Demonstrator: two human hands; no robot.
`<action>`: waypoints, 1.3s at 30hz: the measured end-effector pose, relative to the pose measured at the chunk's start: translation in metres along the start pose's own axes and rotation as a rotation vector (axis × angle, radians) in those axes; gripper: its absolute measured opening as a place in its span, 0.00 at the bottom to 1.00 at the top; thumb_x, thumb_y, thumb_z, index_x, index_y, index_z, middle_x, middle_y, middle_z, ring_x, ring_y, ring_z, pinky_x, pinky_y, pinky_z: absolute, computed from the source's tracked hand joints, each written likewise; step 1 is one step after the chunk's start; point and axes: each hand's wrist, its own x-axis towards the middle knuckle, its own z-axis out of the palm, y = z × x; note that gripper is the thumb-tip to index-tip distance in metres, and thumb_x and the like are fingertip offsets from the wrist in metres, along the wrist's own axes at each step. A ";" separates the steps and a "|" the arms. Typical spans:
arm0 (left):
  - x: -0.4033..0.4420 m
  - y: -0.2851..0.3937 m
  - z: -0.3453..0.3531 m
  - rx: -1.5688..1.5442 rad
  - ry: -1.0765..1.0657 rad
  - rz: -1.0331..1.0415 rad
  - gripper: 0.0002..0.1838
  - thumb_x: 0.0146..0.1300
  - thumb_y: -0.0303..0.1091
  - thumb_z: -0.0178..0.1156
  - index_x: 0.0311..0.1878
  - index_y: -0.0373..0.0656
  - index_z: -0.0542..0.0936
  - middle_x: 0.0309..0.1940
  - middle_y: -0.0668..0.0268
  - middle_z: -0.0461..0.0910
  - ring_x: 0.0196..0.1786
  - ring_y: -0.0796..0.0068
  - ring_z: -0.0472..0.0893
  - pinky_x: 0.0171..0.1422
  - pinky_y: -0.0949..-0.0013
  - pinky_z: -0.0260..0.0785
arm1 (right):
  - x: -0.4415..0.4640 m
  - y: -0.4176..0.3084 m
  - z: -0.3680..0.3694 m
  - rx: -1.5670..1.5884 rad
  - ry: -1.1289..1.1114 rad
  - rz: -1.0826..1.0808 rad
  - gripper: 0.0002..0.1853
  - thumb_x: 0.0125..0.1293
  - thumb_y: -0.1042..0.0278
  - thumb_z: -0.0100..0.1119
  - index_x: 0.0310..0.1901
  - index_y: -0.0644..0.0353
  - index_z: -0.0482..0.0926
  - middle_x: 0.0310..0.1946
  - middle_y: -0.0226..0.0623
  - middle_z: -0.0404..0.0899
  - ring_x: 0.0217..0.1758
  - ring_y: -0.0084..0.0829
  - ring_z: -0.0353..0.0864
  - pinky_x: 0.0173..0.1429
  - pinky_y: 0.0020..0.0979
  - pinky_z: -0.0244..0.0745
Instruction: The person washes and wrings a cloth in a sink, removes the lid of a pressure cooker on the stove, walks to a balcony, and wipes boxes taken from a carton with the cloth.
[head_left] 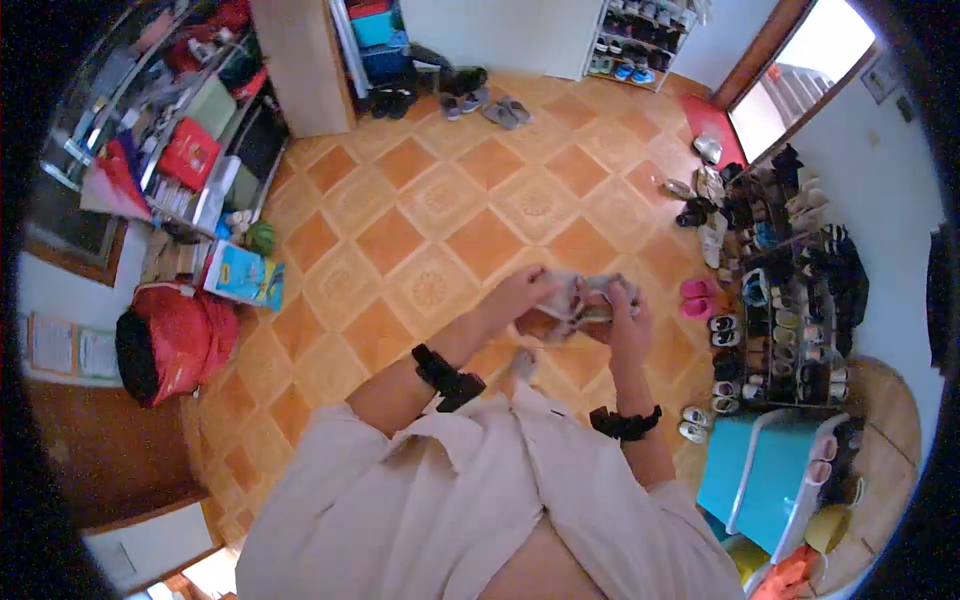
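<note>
Your pale shirt [400, 500] lies nearest in the head view. Beyond it, your left hand [522, 290] and right hand [628, 314] both grip a grey-white item [566, 297], perhaps footwear though too blurred to be sure, held between them above the tiled floor [430, 220]. Off to your left sits a red bag [185, 335].

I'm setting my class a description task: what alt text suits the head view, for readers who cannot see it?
A person's left hand and right hand hold a blurred, pale item above an orange tiled floor. Rows of shoes line the picture's right side; a red bundle sits at left.
</note>
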 end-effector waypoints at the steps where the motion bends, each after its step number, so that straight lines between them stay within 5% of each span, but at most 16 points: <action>1: 0.033 0.015 0.002 -0.224 0.011 0.015 0.19 0.75 0.46 0.60 0.57 0.40 0.80 0.45 0.66 0.85 0.48 0.74 0.85 0.52 0.68 0.81 | 0.027 -0.014 0.007 0.040 -0.034 0.039 0.12 0.71 0.61 0.67 0.50 0.59 0.83 0.39 0.31 0.86 0.36 0.26 0.85 0.39 0.33 0.81; 6: 0.161 0.095 -0.022 -0.487 0.046 -0.036 0.15 0.79 0.42 0.54 0.57 0.42 0.77 0.47 0.65 0.83 0.46 0.73 0.85 0.50 0.67 0.82 | 0.135 -0.072 0.084 -0.455 -0.340 -0.495 0.10 0.68 0.63 0.69 0.46 0.56 0.82 0.33 0.38 0.86 0.31 0.33 0.87 0.34 0.36 0.82; 9: 0.259 0.086 -0.043 -0.783 0.150 -0.063 0.16 0.79 0.46 0.52 0.56 0.44 0.78 0.42 0.68 0.84 0.39 0.76 0.85 0.39 0.70 0.81 | 0.207 -0.075 0.118 -0.778 -0.430 -0.748 0.11 0.66 0.61 0.70 0.44 0.55 0.82 0.27 0.40 0.84 0.27 0.37 0.86 0.31 0.38 0.79; 10: 0.291 0.085 -0.053 -0.843 -0.029 -0.094 0.18 0.80 0.48 0.51 0.55 0.44 0.79 0.38 0.68 0.84 0.35 0.77 0.83 0.33 0.71 0.79 | 0.237 -0.074 0.128 -0.987 -0.416 -0.894 0.12 0.65 0.60 0.71 0.43 0.56 0.81 0.24 0.40 0.83 0.24 0.39 0.84 0.29 0.39 0.78; 11: 0.323 0.083 -0.065 -0.901 -0.212 -0.127 0.19 0.80 0.50 0.49 0.54 0.44 0.80 0.35 0.69 0.83 0.30 0.78 0.82 0.26 0.72 0.76 | 0.274 -0.068 0.134 -0.991 -0.412 -0.884 0.12 0.65 0.60 0.71 0.43 0.56 0.81 0.24 0.40 0.83 0.24 0.39 0.84 0.29 0.39 0.78; 12: 0.346 0.101 -0.073 -0.903 -0.218 -0.135 0.19 0.80 0.50 0.49 0.54 0.44 0.80 0.35 0.69 0.83 0.30 0.78 0.82 0.26 0.72 0.76 | 0.318 -0.057 0.136 -0.946 -0.322 -0.868 0.11 0.65 0.58 0.70 0.42 0.54 0.81 0.25 0.40 0.83 0.25 0.41 0.85 0.30 0.40 0.77; 14: 0.393 0.160 -0.084 -0.366 -0.083 -0.050 0.22 0.80 0.52 0.47 0.52 0.44 0.81 0.31 0.71 0.82 0.24 0.79 0.78 0.18 0.72 0.69 | 0.403 -0.042 0.135 -0.920 -0.217 -0.851 0.11 0.65 0.55 0.69 0.41 0.52 0.81 0.27 0.41 0.83 0.26 0.43 0.85 0.30 0.41 0.77; 18: 0.551 0.204 -0.127 -0.306 -0.181 -0.078 0.21 0.80 0.52 0.47 0.51 0.45 0.81 0.32 0.69 0.83 0.27 0.80 0.79 0.18 0.72 0.69 | 0.557 -0.085 0.131 -0.958 0.134 -0.486 0.14 0.70 0.56 0.66 0.40 0.59 0.81 0.29 0.43 0.85 0.29 0.40 0.86 0.33 0.39 0.77; 19: 0.580 0.224 -0.129 -0.269 -0.234 -0.062 0.20 0.79 0.51 0.48 0.51 0.46 0.81 0.33 0.68 0.83 0.29 0.80 0.80 0.21 0.72 0.71 | 0.587 -0.100 0.128 -0.818 0.216 -0.318 0.15 0.72 0.56 0.65 0.41 0.62 0.82 0.30 0.44 0.86 0.31 0.39 0.86 0.35 0.38 0.78; 22: 0.644 0.268 -0.133 -0.108 -0.384 0.052 0.18 0.78 0.50 0.54 0.52 0.45 0.82 0.38 0.66 0.84 0.36 0.79 0.83 0.34 0.69 0.79 | 0.654 -0.100 0.081 -0.810 0.311 -0.308 0.16 0.75 0.57 0.63 0.42 0.66 0.82 0.32 0.45 0.87 0.33 0.35 0.86 0.37 0.35 0.78; 24: 0.718 0.290 -0.142 0.529 -0.322 0.046 0.19 0.76 0.49 0.58 0.54 0.42 0.81 0.42 0.66 0.85 0.40 0.77 0.83 0.44 0.65 0.80 | 0.715 -0.097 0.051 -0.743 0.357 -0.338 0.17 0.75 0.55 0.62 0.43 0.64 0.84 0.32 0.39 0.87 0.33 0.29 0.84 0.36 0.34 0.77; 27: 0.811 0.294 -0.140 0.239 -0.394 -0.120 0.21 0.76 0.50 0.57 0.56 0.42 0.82 0.46 0.69 0.86 0.40 0.78 0.84 0.41 0.67 0.77 | 0.786 -0.114 0.028 -0.385 0.439 -0.197 0.17 0.75 0.53 0.63 0.43 0.61 0.84 0.33 0.28 0.85 0.33 0.21 0.81 0.36 0.29 0.77; 31: 0.932 0.322 -0.144 0.309 -0.419 -0.151 0.20 0.76 0.49 0.57 0.57 0.43 0.82 0.47 0.69 0.86 0.41 0.78 0.85 0.43 0.69 0.77 | 0.895 -0.134 -0.012 -0.395 0.540 -0.175 0.16 0.74 0.53 0.65 0.43 0.61 0.84 0.34 0.29 0.86 0.33 0.21 0.81 0.38 0.28 0.76; 34: 1.056 0.354 -0.134 0.351 -0.344 -0.121 0.17 0.76 0.47 0.58 0.57 0.46 0.82 0.44 0.69 0.86 0.42 0.80 0.84 0.44 0.72 0.76 | 1.018 -0.145 -0.056 -0.526 0.600 -0.182 0.16 0.73 0.54 0.66 0.43 0.61 0.84 0.33 0.30 0.86 0.34 0.21 0.81 0.39 0.28 0.76; 36: 1.116 0.378 -0.125 0.266 -0.222 -0.251 0.15 0.77 0.45 0.56 0.57 0.47 0.82 0.44 0.70 0.86 0.42 0.80 0.84 0.44 0.72 0.75 | 1.072 -0.160 -0.068 -0.366 0.540 -0.167 0.15 0.73 0.55 0.66 0.43 0.61 0.83 0.32 0.30 0.86 0.35 0.21 0.82 0.41 0.29 0.77; 39: 1.218 0.448 -0.102 0.264 -0.140 -0.166 0.15 0.79 0.44 0.54 0.58 0.47 0.81 0.43 0.71 0.85 0.42 0.79 0.83 0.49 0.70 0.77 | 1.183 -0.190 -0.101 -0.263 0.531 -0.136 0.14 0.72 0.57 0.67 0.41 0.62 0.82 0.32 0.30 0.85 0.36 0.20 0.82 0.41 0.27 0.77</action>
